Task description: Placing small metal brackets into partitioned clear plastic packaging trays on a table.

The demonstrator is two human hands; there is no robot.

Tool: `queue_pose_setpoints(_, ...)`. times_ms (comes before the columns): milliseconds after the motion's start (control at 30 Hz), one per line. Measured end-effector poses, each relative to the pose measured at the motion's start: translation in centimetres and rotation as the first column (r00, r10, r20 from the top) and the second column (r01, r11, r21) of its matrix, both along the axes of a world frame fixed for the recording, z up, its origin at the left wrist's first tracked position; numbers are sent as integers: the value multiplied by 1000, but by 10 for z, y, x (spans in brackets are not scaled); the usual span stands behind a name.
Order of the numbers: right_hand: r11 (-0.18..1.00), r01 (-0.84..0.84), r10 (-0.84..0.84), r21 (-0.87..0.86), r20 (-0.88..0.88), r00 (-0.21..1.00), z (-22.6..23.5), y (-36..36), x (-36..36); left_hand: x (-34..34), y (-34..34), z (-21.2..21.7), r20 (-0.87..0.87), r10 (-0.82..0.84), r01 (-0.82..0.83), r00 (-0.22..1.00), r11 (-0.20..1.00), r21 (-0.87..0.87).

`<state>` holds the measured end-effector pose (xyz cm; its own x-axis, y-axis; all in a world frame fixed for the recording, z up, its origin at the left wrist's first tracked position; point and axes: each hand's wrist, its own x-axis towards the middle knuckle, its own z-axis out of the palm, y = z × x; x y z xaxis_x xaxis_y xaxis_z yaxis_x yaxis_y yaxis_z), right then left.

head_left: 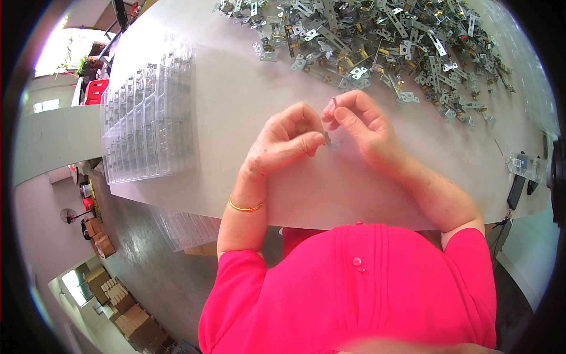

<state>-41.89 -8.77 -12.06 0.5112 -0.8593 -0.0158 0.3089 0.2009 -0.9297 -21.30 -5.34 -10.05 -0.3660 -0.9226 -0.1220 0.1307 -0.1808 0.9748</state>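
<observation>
My left hand [283,141] and my right hand [359,127] meet over the white table [236,100], fingertips almost touching. Between them they pinch a small metal hinge part [328,139]; a thin end of it pokes up above my right fingers. The left wrist wears a thin gold bangle [244,207]. Beyond the hands, across the far side of the table, lies a big heap of loose metal hinge pieces [377,41], silver with some brass-coloured bits. The heap's nearest pieces lie just past my right hand.
A stack of clear plastic blister trays [147,118] sits at the table's left edge. More clear trays [188,227] lie below that edge. Small clear and dark items [523,168] rest at the right edge. Cardboard boxes [127,315] stand on the floor at lower left.
</observation>
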Motion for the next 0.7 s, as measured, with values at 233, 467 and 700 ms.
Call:
queue_pose_setpoints(233, 755, -6, -136, -655, -166, 977, 11, -7, -7, 11, -7, 8, 25, 165, -166, 986, 962, 218)
queue_pose_setpoints(467, 708, -57, -120, -704, -199, 973, 4, -5, -2, 13, -7, 8, -11, 107, -101, 994, 962, 254)
queue_pose_setpoints(700, 959, 52, -18, -279, 126, 992, 0, -3, -1, 21, -14, -15, -492, 93, 19, 866, 976, 217)
